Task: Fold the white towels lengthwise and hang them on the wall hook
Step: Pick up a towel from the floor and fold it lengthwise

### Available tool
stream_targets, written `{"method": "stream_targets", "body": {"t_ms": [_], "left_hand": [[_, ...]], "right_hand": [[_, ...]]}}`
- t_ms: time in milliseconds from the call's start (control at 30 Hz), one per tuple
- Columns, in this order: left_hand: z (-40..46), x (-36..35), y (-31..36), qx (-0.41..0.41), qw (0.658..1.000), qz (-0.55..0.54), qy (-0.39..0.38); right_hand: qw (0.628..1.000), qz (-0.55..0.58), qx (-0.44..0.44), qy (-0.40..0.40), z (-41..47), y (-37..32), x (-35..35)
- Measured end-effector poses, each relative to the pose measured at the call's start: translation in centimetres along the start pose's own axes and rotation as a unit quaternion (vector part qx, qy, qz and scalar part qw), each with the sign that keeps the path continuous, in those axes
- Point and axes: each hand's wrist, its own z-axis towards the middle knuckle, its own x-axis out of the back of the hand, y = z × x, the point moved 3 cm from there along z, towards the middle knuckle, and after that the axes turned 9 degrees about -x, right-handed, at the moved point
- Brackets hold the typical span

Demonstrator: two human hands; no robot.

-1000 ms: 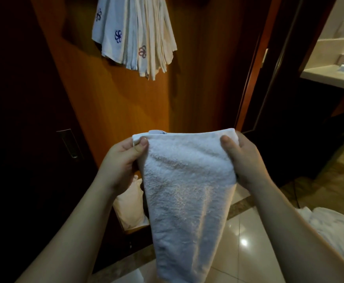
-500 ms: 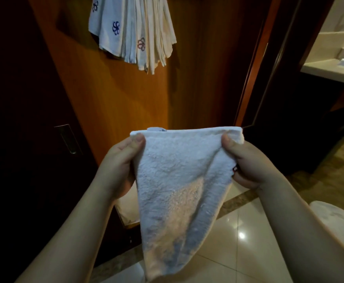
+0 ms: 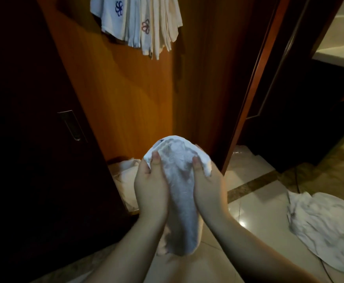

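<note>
A white terry towel (image 3: pixel 179 193) hangs between my hands, bunched into a narrow fold with its top arched up. My left hand (image 3: pixel 150 186) grips its left top edge, thumb on the front. My right hand (image 3: pixel 208 186) grips the right top edge the same way, close beside the left. High on the orange wooden wall hang several folded white towels (image 3: pixel 140 23) with small flower embroidery. The hook itself is out of view above the frame.
A pile of loose white towels (image 3: pixel 326 225) lies on the glossy tiled floor at the right. A pale bag or cloth (image 3: pixel 126 176) sits at the wall's foot behind my hands. A dark door with a recessed handle (image 3: pixel 71 125) is at the left; a doorway frame (image 3: pixel 253 86) at the right.
My hands have come together, bringing the towel's two top corners close and narrowing it from a wide spread. The view has dropped lower, showing more floor.
</note>
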Motion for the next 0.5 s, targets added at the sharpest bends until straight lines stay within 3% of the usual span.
{"method": "stream_targets", "body": {"t_ms": [167,267,500], "left_hand": [[-2.0,-0.6,0.5,-0.021,0.999,0.008,-0.027],[-2.5,-0.8,1.0,-0.021,0.998,-0.029,-0.042],[-2.7,-0.7,2.0,-0.005,0.994,-0.073,-0.08]], "right_hand": [[0.994,-0.012,-0.062,-0.086,-1.3,0.9,-1.0],[0.991,0.026,-0.054,-0.119,-1.1,0.1,-0.7],[0.991,0.059,-0.04,-0.116,-1.2,-0.7,0.1]]}}
